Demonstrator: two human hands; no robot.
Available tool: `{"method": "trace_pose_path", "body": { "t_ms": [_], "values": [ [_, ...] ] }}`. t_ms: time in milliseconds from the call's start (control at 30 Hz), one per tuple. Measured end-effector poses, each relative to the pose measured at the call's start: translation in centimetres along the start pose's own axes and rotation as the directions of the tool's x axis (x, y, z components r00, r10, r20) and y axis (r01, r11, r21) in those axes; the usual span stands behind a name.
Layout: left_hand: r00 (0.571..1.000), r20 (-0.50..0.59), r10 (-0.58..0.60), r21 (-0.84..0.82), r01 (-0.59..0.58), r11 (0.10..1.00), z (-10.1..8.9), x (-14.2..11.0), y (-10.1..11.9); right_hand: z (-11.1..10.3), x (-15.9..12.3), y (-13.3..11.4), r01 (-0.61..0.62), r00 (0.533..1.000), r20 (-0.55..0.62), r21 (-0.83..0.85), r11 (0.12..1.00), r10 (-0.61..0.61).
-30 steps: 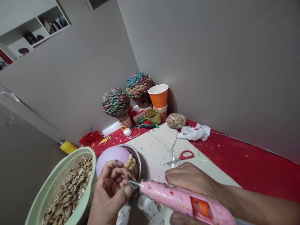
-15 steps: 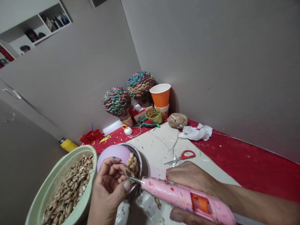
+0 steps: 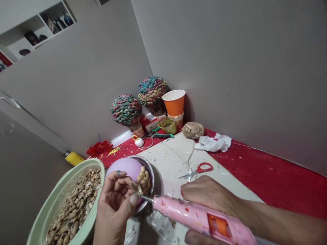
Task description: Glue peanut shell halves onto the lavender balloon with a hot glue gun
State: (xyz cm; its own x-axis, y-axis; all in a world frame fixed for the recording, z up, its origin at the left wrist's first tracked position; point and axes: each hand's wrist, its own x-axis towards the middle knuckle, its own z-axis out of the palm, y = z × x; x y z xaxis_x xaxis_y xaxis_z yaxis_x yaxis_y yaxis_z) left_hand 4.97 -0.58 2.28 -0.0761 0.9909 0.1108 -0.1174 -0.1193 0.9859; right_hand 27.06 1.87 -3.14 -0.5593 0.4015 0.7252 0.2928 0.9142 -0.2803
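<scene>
My left hand (image 3: 114, 200) pinches a peanut shell (image 3: 137, 188) between thumb and fingers, its hollow side turned toward the glue gun. A pink glue gun (image 3: 189, 212) with an orange trigger lies in my right hand (image 3: 209, 194), which is closed around it. The metal nozzle touches or nearly touches the shell. Just behind my left hand, a lilac balloon (image 3: 125, 166) rests in a round metal bowl (image 3: 152, 170). Several peanut shells (image 3: 144, 180) sit clustered on the balloon's right side. My left hand hides part of the balloon.
A green basket (image 3: 33, 226) of peanut shells stands at left. Red-handled scissors (image 3: 204, 167), a twine ball (image 3: 193, 130) and a white cloth (image 3: 214, 143) lie beyond my right hand. Two shell-covered balls (image 3: 126, 109), an orange cup (image 3: 174, 103) and a yellow bottle (image 3: 73, 158) are at the back.
The shell in my left hand has tilted up, showing more of its hollow inside. Both hands and the glue gun have shifted slightly left.
</scene>
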Motion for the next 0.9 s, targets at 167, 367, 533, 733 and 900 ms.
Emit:
{"method": "trace_pose_path", "body": {
  "t_ms": [167, 367, 533, 733, 900],
  "values": [
    [0.999, -0.04, 0.011, -0.04, -0.012, 0.999, 0.6, -0.3, 0.3, 0.2, -0.2, 0.0, 0.01, 1.0, -0.013, -0.035, 0.999, -0.011],
    [0.995, -0.094, -0.045, -0.118, 0.033, 0.992, 1.4, -0.4, 1.0, 0.0, -0.1, 0.1, 0.013, 0.999, -0.041, 0.007, 1.0, -0.012],
    [0.996, -0.069, -0.06, -0.127, 0.051, 0.991, 1.3, -0.2, 0.7, -0.2, 0.2, -0.1, 0.033, 0.995, -0.097, -0.003, 0.999, -0.033],
    [0.995, -0.076, -0.063, -0.151, 0.051, 0.987, 1.4, -0.2, 0.5, -0.6, 0.6, -0.4, 0.036, 0.999, -0.006, -0.087, 0.996, -0.037],
    [0.988, -0.141, -0.059, -0.171, 0.035, 0.985, 1.1, -0.7, 2.0, -0.5, 0.4, 0.0, 0.053, 0.996, -0.071, -0.114, 0.992, -0.062]
  ]
}}
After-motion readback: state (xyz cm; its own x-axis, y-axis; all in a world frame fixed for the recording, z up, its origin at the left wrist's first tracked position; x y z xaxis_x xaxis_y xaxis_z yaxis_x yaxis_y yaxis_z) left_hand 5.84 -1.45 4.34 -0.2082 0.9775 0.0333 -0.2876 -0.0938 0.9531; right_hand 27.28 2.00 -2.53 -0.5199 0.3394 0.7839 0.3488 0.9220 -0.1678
